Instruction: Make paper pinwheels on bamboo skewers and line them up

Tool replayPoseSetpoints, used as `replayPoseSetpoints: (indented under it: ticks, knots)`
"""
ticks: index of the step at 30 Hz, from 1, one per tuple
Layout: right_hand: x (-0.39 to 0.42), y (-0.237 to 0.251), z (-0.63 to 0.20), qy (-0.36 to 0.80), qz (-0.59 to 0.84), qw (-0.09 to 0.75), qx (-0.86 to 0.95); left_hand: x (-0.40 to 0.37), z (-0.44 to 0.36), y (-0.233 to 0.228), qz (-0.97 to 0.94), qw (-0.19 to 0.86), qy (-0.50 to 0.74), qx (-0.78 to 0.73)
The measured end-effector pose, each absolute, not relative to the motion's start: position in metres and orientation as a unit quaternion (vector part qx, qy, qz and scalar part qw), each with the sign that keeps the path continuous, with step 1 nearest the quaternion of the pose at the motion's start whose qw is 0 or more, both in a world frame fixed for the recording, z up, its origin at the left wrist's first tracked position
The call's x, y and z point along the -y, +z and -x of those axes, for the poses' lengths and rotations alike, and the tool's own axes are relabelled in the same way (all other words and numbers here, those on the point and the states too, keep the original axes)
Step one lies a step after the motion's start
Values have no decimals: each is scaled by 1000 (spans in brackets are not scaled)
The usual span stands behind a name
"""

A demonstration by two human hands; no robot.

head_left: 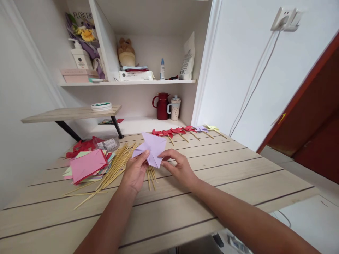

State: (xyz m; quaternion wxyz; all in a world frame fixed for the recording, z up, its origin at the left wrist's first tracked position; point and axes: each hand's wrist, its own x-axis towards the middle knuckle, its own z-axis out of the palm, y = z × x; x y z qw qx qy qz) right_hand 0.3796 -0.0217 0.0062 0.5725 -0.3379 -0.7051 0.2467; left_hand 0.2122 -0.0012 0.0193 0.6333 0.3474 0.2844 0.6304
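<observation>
Both hands meet on a lilac paper pinwheel [151, 148] held just above the wooden table [238, 176]. The left hand [135, 171] pinches its lower left edge with thumb on top; the right hand [180, 167] touches its lower right point with the fingertips. Directly beneath the grip lie a few bamboo sticks [151, 176], with a larger spread of sticks [113, 167] just left of it. Further left sits a stack of coloured paper squares [86, 164]. Beyond the grip, a row of finished pinwheels [182, 131] lines the table's far edge.

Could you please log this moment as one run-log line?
left hand: holds lilac pinwheel | right hand: pinches its edge | sticks beside | paper stack left
</observation>
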Motion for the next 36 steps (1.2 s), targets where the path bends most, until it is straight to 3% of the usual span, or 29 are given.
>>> replayPoseSetpoints:
  ticks: [18, 36]
  knots:
    - [19, 7, -378, 259, 364, 630, 636, 13, -225, 23, -385, 625, 601, -315]
    - [22, 12, -380, 245, 401, 586, 660, 11, -226, 16, -409, 606, 594, -335]
